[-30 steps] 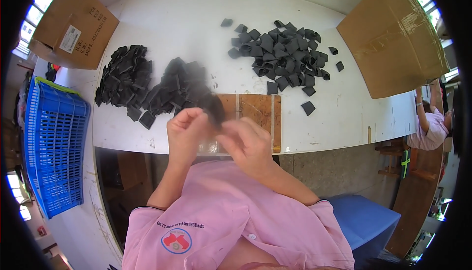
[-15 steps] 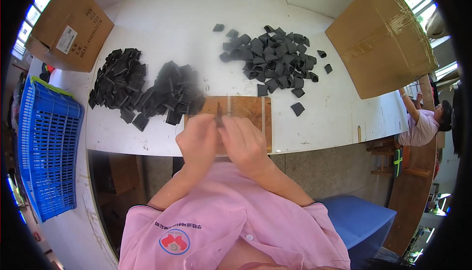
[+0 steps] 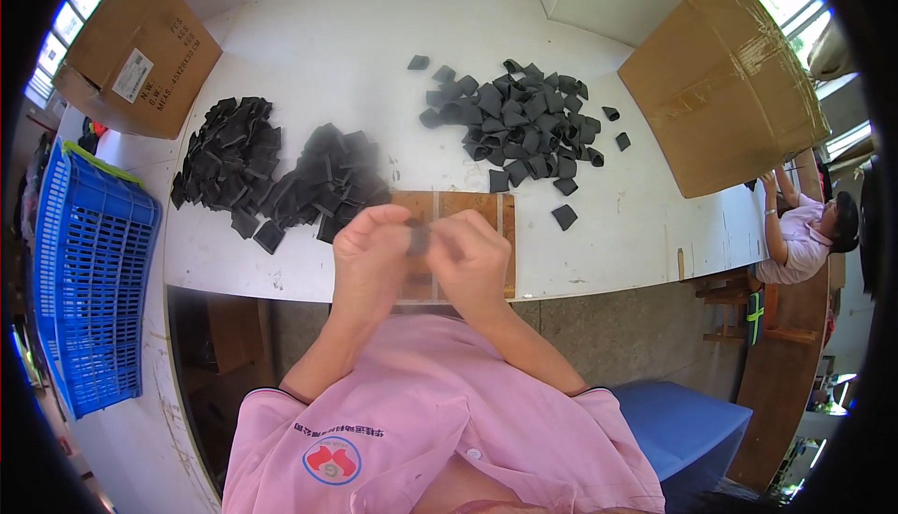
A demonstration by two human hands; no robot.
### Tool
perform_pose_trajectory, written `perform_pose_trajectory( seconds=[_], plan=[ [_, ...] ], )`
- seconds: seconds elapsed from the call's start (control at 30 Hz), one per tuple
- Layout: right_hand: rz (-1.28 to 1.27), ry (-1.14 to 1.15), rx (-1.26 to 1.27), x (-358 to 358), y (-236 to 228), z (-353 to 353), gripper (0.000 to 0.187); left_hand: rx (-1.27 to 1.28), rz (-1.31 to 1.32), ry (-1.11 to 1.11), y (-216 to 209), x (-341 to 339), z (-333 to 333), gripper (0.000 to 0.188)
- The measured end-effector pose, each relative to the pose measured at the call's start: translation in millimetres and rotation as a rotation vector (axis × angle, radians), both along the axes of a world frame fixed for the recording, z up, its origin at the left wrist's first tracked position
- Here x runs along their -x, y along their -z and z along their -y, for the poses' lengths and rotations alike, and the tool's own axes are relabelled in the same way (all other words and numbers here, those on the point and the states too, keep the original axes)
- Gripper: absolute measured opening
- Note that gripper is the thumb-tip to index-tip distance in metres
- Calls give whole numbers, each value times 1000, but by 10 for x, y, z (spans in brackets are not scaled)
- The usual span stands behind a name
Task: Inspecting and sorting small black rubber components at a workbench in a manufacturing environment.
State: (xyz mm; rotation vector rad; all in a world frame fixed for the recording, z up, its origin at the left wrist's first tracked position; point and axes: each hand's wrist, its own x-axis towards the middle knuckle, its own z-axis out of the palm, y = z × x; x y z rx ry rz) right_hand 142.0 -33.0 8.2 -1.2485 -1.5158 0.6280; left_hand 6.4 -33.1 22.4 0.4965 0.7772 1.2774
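My left hand and my right hand meet above a brown wooden board at the table's near edge. Between their fingertips is a small black fabric piece, partly hidden and blurred by motion. Both hands are closed in a pinch on it. Left of the board lie two adjoining heaps of flat black fabric pieces, the outer heap and the inner heap. Beyond the board, to the right, spreads a pile of black fabric loops, several with open ends showing.
An open cardboard box stands at the far left, and a larger carton at the right. A blue plastic basket is at the left edge. A blue stool-like block stands at lower right. Another person sits farther right.
My hands have drawn slightly apart and turned, so the black fabric piece shows more between them. The piles look the same. The other person's arms have shifted.
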Motion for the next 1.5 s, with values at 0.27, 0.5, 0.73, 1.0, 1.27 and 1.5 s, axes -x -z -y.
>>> perform_pose_trajectory(
  seconds=[0.27,0.5,0.73,1.0,1.27,1.5],
  plan=[
    [-1579,-484,830,-29,-18,21,12,-262,-679,-142,33,-87,75,17],
    [-898,-354,662,-191,-264,-74,24,-40,210,29,-302,199,-286,17],
    [-1009,-532,587,-131,-310,-155,23,-119,-348,116,-204,93,-18,16],
    [-718,-468,656,-124,-371,-193,26,118,313,189,-180,92,-121,16],
    [-754,-515,749,-139,10,-409,27,347,382,216,119,144,-247,14],
    [-69,-106,41,-174,7,-339,14,-519,-617,-106,71,16,-255,35]
  ],
)
